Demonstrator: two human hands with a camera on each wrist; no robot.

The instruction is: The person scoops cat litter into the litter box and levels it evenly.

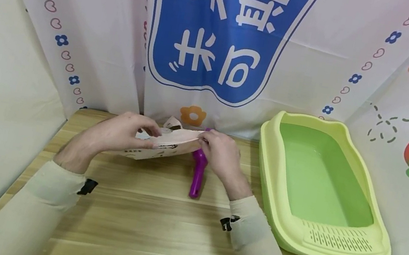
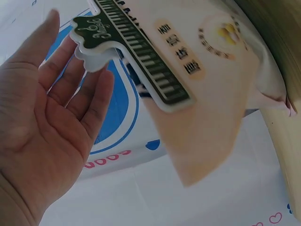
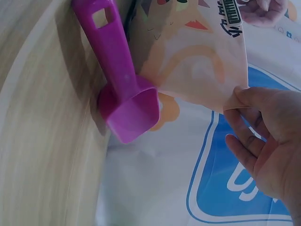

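Observation:
A pale pink bag [image 1: 184, 138] with printed lettering and an animal drawing stands at the back of the table. Across its top, in the left wrist view, lies a sealing clip [image 2: 146, 54] with a dark green and white striped pattern. My left hand [image 2: 56, 117] is beside the clip's scalloped handle, its fingers loosely extended and the thumb apart. Between thumb and fingers, my right hand [image 3: 270, 136] pinches a top corner of the bag. Close to the bag on the right is a purple scoop [image 3: 117, 80], partly hidden from the head view by the bag and right hand.
A light green litter tray [image 1: 272, 193] with a raised rim stands on the right side of the wooden table [image 1: 155, 227]. Printed cloth [image 1: 113, 40] hangs behind the table and along both sides.

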